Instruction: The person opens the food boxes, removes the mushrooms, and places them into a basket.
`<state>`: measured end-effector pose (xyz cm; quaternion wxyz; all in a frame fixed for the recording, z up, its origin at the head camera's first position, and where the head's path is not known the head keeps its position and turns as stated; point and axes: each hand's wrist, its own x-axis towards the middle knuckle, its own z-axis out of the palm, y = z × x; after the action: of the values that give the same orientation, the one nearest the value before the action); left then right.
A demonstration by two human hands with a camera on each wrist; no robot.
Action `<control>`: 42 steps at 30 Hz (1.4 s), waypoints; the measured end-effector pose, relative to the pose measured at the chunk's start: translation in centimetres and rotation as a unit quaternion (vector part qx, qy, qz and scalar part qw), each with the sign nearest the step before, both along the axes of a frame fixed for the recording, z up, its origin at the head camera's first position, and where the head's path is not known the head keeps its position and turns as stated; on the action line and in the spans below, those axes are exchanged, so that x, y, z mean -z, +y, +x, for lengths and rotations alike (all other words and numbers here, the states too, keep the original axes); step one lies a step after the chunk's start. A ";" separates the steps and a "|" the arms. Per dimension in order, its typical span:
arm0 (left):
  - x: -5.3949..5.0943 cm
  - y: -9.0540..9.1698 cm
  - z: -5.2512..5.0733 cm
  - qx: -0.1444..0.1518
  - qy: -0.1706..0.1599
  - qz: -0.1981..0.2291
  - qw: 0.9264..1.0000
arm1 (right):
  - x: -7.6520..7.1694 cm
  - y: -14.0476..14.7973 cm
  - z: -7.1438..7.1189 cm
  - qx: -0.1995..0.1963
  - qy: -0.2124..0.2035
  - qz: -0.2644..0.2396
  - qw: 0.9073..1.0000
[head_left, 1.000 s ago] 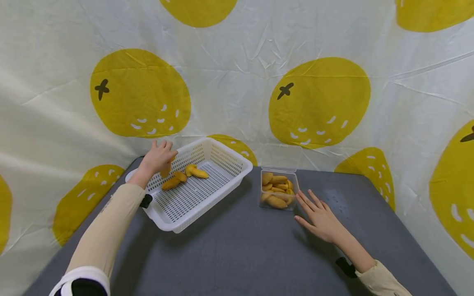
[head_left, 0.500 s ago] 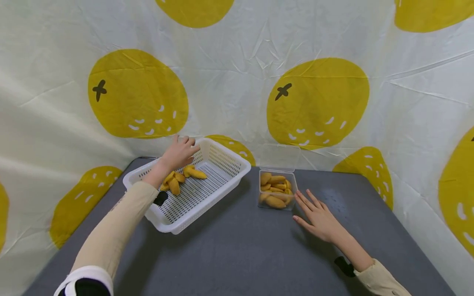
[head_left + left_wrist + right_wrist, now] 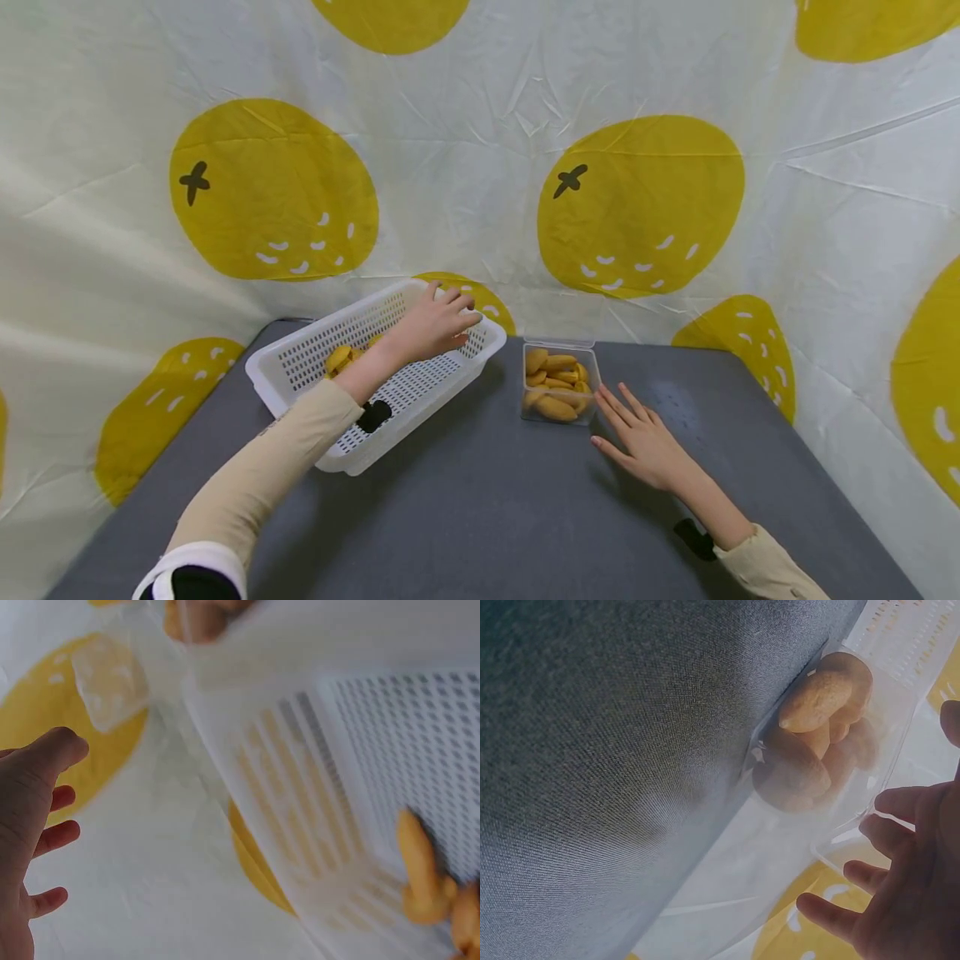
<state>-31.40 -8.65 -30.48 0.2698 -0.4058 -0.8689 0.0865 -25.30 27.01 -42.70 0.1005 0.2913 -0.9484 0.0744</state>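
My left hand [image 3: 435, 327] hovers over the right half of the white slotted basket [image 3: 486, 335], fingers spread and nothing in it. In the left wrist view the same hand [image 3: 34, 817] has loosely bent, parted fingers. Several yellow-brown mushrooms [image 3: 340, 358] lie at the basket's left part, partly hidden by the left forearm. A clear plastic box [image 3: 527, 414] holds a heap of mushrooms [image 3: 557, 407]; its lid is up at the back. My right hand [image 3: 647, 446] lies beside the box with straight fingers, fingertips at its right side; whether they touch it I cannot tell.
The dark grey table [image 3: 480, 517] carries the basket and the box, with a gap between them. Behind it hangs a white cloth [image 3: 465, 167] with yellow fruit prints, close to the table's back edge.
My left hand has let go of a mushroom at the basket's left end, then moved right across the basket toward the box. The right hand has stayed put.
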 end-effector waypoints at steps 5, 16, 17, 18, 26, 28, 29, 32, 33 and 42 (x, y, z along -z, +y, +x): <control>0.6 3.0 0.1 0.012 -0.005 -0.030 0.999 | 0.0 -0.1 0.0 0.003 -0.003 0.000 1.000; 4.0 9.0 -1.3 0.001 0.031 -0.081 0.996 | -0.2 -0.4 0.1 0.017 -0.025 0.006 1.000; 4.4 9.4 -1.5 -0.003 0.032 -0.082 0.996 | -0.2 -0.4 0.1 0.020 -0.026 0.005 0.999; 4.8 9.7 -1.7 -0.007 0.033 -0.083 0.996 | -0.2 -0.5 0.1 0.020 -0.026 0.004 0.999; 6.9 11.1 -3.1 -0.042 0.029 -0.102 0.993 | -0.2 -0.7 0.1 0.029 -0.037 0.012 0.999; 7.2 11.4 -3.4 -0.061 0.020 -0.120 0.991 | -0.2 -0.7 0.1 0.030 -0.036 0.010 0.999; 7.3 11.5 -3.5 -0.071 0.016 -0.130 0.989 | -0.3 -0.6 0.1 0.030 -0.036 0.009 0.999; 7.8 11.9 -3.6 -0.097 0.015 -0.158 0.982 | -0.3 -0.6 0.2 0.029 -0.036 0.006 0.999; 7.9 12.1 -3.6 -0.103 0.015 -0.164 0.981 | -0.4 -0.6 0.2 0.028 -0.036 0.005 0.999; 8.6 12.9 -3.8 -0.128 0.003 -0.160 0.979 | -0.2 -0.6 0.4 0.031 -0.037 0.005 0.999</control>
<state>-35.25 4.25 -39.05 0.1905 -0.3291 -0.8877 0.2595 -24.95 26.42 -42.48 0.0664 0.2597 -0.9603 0.0770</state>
